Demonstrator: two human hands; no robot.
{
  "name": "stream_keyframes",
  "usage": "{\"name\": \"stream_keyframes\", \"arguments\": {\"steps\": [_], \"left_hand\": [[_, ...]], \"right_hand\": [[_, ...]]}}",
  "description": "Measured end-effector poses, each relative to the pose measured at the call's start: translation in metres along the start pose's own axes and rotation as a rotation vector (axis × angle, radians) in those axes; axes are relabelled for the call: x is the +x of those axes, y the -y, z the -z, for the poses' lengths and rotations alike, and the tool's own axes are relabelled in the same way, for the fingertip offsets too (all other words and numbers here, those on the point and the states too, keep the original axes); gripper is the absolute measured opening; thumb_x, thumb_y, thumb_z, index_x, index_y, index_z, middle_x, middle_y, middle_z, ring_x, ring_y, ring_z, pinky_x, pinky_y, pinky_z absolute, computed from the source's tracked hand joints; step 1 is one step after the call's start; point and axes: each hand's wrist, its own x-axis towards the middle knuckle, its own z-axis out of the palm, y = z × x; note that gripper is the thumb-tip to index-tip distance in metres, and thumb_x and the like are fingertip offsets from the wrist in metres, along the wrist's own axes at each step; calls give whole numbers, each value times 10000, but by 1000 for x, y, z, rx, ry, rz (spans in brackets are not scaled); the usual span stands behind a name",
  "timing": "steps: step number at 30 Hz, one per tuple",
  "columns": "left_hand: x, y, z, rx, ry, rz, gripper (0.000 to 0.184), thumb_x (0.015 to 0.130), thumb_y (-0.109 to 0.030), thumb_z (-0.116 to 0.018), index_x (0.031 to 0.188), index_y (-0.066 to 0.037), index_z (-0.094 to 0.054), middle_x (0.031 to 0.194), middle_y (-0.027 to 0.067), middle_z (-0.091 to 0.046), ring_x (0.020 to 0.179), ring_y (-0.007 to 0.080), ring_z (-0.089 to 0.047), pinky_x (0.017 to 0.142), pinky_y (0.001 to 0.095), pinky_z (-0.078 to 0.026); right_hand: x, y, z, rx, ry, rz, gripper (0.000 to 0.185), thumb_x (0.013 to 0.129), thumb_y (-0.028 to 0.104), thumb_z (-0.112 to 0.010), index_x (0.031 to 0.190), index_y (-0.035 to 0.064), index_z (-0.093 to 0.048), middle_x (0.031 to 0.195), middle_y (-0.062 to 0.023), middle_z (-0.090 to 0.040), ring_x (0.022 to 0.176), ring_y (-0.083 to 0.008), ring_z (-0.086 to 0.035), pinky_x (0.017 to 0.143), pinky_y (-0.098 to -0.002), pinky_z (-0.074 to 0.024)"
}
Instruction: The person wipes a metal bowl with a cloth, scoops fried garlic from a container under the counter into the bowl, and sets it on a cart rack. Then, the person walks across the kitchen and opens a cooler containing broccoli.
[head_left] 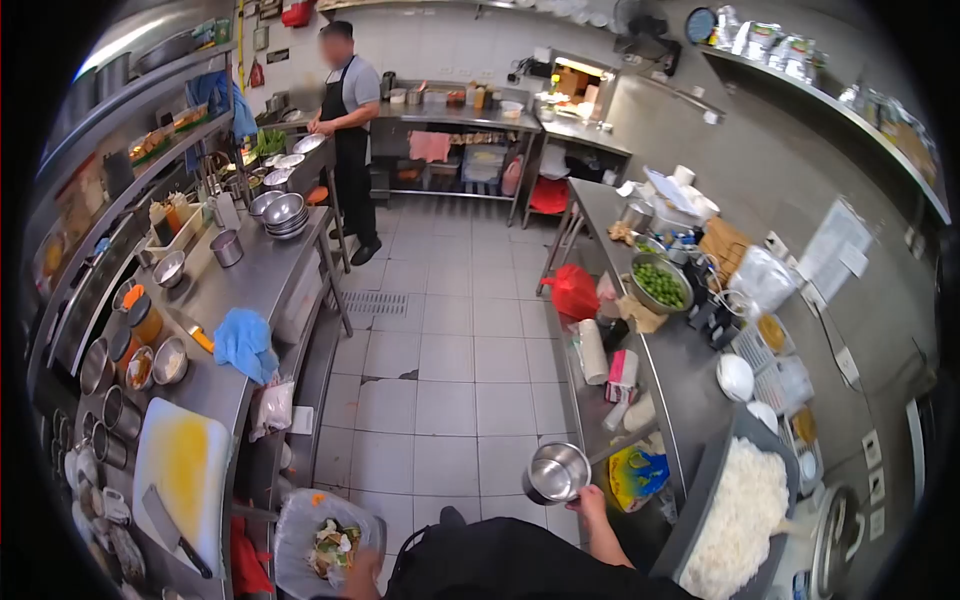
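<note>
My right hand (592, 503) is closed on the handle of an empty-looking metal pot (558, 473), held over the tiled floor beside the right-hand table. At the bottom left, my left hand (363, 574) is blurred, with its fingers not clear. It is next to a bin lined with a clear bag (290, 520), which has food scraps (335, 547) in it. A grey tub of white rice (735, 515) stands on the right table, to the right of the pot.
A person in a black apron (350, 120) stands at the far left counter. On the left table are a cutting board (182, 470), a knife (172, 528) and a blue cloth (243, 345). A bowl of green fruit (660, 284) sits on the right table (672, 375).
</note>
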Motion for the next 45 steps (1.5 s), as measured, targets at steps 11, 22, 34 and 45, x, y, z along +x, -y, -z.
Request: {"name": "stream_keyframes", "arguments": {"steps": [11, 22, 34, 45], "left_hand": [[264, -550, 239, -113, -242, -570, 366, 895, -415, -594, 976, -66, -665, 855, 133, -700, 849, 323, -669, 743, 438, -514], [352, -483, 229, -1, 174, 438, 475, 872, -471, -597, 866, -3, -681, 797, 198, -681, 715, 324, -666, 660, 437, -512], [714, -787, 404, 230, 432, 77, 346, 944, -375, -520, 1108, -109, -670, 873, 157, -705, 837, 315, -675, 756, 461, -528], [937, -1269, 719, -285, -284, -590, 400, 912, -432, -587, 1000, -50, -663, 848, 148, -701, 796, 303, -680, 735, 432, -523]], "right_hand": [[264, 113, -60, 112, -187, -56, 165, 855, 101, -520, 936, -42, -535, 841, -182, -625, 665, -313, -677, 555, -425, -617], [653, 427, -303, -264, 87, 248, 136, 851, 106, -558, 758, 23, -503, 721, -77, -546, 642, -220, -620, 548, -390, -605], [866, 617, -496, -132, 114, 165, 135, 859, 113, -580, 777, 25, -519, 732, -53, -520, 662, -206, -594, 579, -396, -599], [1063, 854, -652, 92, 29, 242, 156, 867, 151, -607, 771, 115, -489, 729, 2, -505, 636, -129, -518, 540, -311, -485]]}}
